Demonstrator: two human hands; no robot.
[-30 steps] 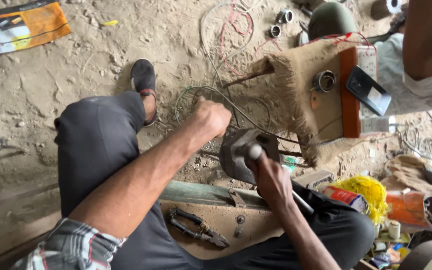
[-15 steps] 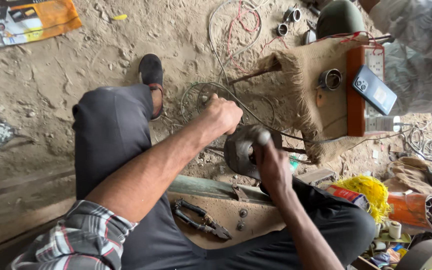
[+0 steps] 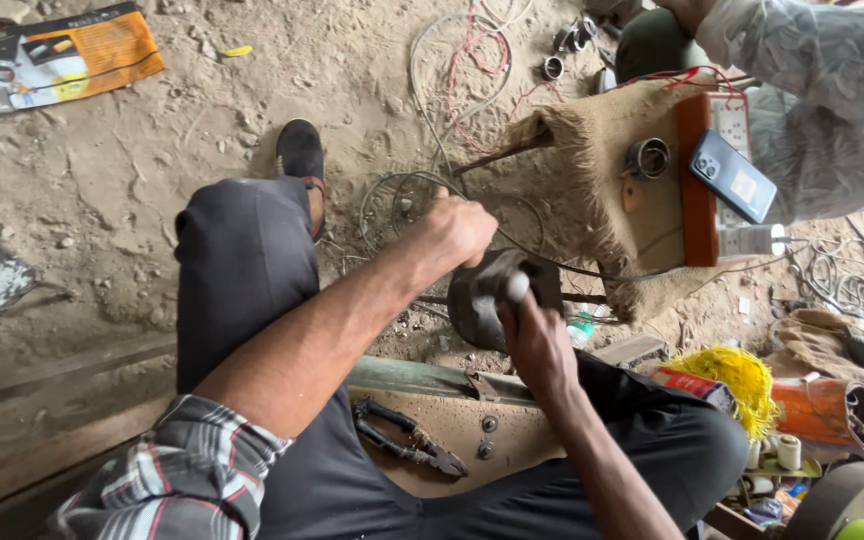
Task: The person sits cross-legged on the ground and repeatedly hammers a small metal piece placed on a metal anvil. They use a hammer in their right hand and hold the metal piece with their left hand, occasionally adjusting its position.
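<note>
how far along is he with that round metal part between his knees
Done: nothing clearly finished shows. In hand: both hands grip the dark round metal part; the left hand steadies its top, the right hand holds a shiny rod end at it. Left: the pliers lie untouched on the seat.

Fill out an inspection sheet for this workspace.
Surface: dusty dirt floor; wooden bench between the knees.
Job's things: dark round part, rod against it.
Clutter: pliers, phone, ring on burlap stool, yellow fibre, orange cylinder, leaflet.
Grippers: left hand fisted on the part; right hand grips the rod.
Cables: wire loops on floor.
Surroundings: another person's sleeve, top right.
</note>
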